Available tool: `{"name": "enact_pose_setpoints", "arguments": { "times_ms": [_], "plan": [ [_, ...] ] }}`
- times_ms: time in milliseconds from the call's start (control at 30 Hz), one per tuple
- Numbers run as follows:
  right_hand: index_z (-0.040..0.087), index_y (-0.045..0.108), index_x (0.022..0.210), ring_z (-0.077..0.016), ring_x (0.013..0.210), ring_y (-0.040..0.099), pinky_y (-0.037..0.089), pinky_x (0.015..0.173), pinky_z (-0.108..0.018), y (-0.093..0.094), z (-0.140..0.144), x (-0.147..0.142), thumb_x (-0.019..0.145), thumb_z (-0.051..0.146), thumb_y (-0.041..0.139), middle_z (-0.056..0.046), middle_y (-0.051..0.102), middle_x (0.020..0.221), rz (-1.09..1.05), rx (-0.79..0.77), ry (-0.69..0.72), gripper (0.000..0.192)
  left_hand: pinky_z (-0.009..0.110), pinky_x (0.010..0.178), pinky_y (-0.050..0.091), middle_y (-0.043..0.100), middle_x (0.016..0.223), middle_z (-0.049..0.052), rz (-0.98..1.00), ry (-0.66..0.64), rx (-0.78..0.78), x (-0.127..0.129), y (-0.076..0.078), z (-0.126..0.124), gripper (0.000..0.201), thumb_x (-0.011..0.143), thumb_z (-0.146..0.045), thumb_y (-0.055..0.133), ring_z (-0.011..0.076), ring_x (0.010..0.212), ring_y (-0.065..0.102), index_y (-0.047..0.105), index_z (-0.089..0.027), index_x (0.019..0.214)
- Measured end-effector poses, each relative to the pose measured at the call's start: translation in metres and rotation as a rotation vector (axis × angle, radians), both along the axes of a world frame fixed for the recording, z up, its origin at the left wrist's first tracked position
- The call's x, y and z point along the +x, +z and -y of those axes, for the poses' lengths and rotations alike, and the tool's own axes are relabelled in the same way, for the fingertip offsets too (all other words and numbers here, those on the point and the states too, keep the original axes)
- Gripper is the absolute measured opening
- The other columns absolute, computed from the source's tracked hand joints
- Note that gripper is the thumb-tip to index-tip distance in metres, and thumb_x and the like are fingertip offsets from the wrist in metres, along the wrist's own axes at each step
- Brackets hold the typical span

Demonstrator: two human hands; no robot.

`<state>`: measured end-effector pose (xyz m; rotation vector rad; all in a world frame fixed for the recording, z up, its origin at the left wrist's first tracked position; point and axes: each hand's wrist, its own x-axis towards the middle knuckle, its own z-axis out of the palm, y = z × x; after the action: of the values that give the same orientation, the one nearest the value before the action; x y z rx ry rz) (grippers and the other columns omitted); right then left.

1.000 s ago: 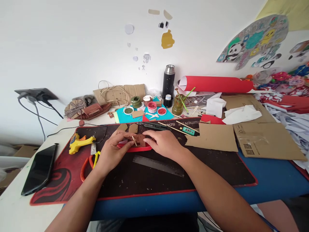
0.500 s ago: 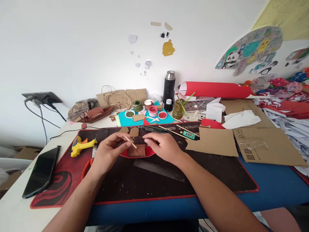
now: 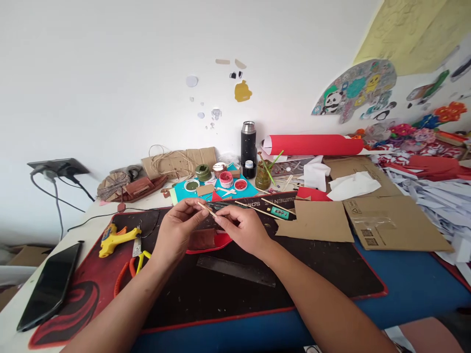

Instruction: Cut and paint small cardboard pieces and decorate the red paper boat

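Note:
A short thin wooden stick (image 3: pixel 207 209) spans the gap between my hands above the dark mat. My left hand (image 3: pixel 178 228) pinches its upper left part between thumb and fingers. At the stick's lower right end, my right hand (image 3: pixel 245 229) closes thumb and index finger on it. Just below the hands lies a red piece (image 3: pixel 222 240) with a brown cardboard piece (image 3: pixel 202 239) on it, partly hidden by my left hand. A clear ruler (image 3: pixel 235 270) rests on the mat nearer to me.
To the left are a yellow glue gun (image 3: pixel 118 240), pliers (image 3: pixel 134 267) and a black phone (image 3: pixel 51 287). Behind stand paint pots (image 3: pixel 225 179), a black thermos (image 3: pixel 248 144) and a jar with brushes (image 3: pixel 262 175). Cardboard sheets (image 3: pixel 318 220) lie on the right.
My right hand has moved to the stick and now grips its end; before, only my left hand held it. The camera view has shifted slightly.

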<state>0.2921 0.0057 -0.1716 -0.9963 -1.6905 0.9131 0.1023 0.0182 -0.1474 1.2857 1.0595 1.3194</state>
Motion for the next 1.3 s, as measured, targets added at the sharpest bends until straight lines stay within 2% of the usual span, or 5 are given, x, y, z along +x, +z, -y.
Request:
{"name": "enact_pose_setpoints", "arguments": {
  "times_ms": [133,333,633,867,1300],
  "plan": [
    [0.022,0.079,0.098,-0.0147,0.061,0.060,0.045,0.061,-0.026,0.000,-0.003,0.003,0.103,0.032,0.063,0.000,0.077,0.079,0.053,0.047,-0.111,0.020,0.032,0.080,0.056,0.072,0.089,0.003,-0.130,0.000,0.038,0.001,-0.001,-0.005,0.036,0.076,-0.047,0.090,0.0189,0.083,0.068,0.070,-0.021,0.091],
    [0.021,0.080,0.098,-0.0134,0.055,0.055,0.041,0.060,-0.027,-0.001,-0.005,0.006,0.102,0.030,0.062,0.001,0.073,0.071,0.164,0.125,-0.185,0.020,0.032,0.075,0.050,0.074,0.087,0.002,-0.564,0.102,0.180,-0.008,-0.004,-0.002,0.028,0.088,-0.051,0.076,0.0200,0.079,0.063,0.073,-0.023,0.093],
    [0.024,0.080,0.103,-0.0153,0.061,0.066,0.046,0.066,-0.025,-0.002,-0.004,0.007,0.104,0.028,0.060,0.000,0.079,0.078,0.270,0.170,-0.182,0.020,0.037,0.083,0.052,0.080,0.090,0.004,-0.886,0.073,0.515,-0.013,0.003,-0.001,0.020,0.098,-0.039,0.065,0.0242,0.087,0.067,0.080,-0.026,0.095],
    [0.023,0.081,0.106,-0.0159,0.060,0.067,0.046,0.066,-0.025,-0.002,-0.003,0.006,0.105,0.027,0.061,0.000,0.078,0.074,0.310,0.181,-0.183,0.020,0.039,0.085,0.050,0.084,0.094,0.004,-0.969,0.066,0.695,-0.020,-0.002,-0.006,0.023,0.104,-0.037,0.063,0.0251,0.086,0.067,0.084,-0.030,0.103],
    [0.023,0.080,0.104,-0.0151,0.057,0.064,0.044,0.064,-0.026,-0.005,-0.004,0.006,0.104,0.026,0.060,0.000,0.078,0.074,0.311,0.198,-0.174,0.020,0.037,0.081,0.047,0.084,0.096,0.003,-1.092,0.064,0.785,-0.022,-0.003,-0.003,0.022,0.105,-0.034,0.061,0.0247,0.087,0.065,0.083,-0.029,0.104]
  ]
}}
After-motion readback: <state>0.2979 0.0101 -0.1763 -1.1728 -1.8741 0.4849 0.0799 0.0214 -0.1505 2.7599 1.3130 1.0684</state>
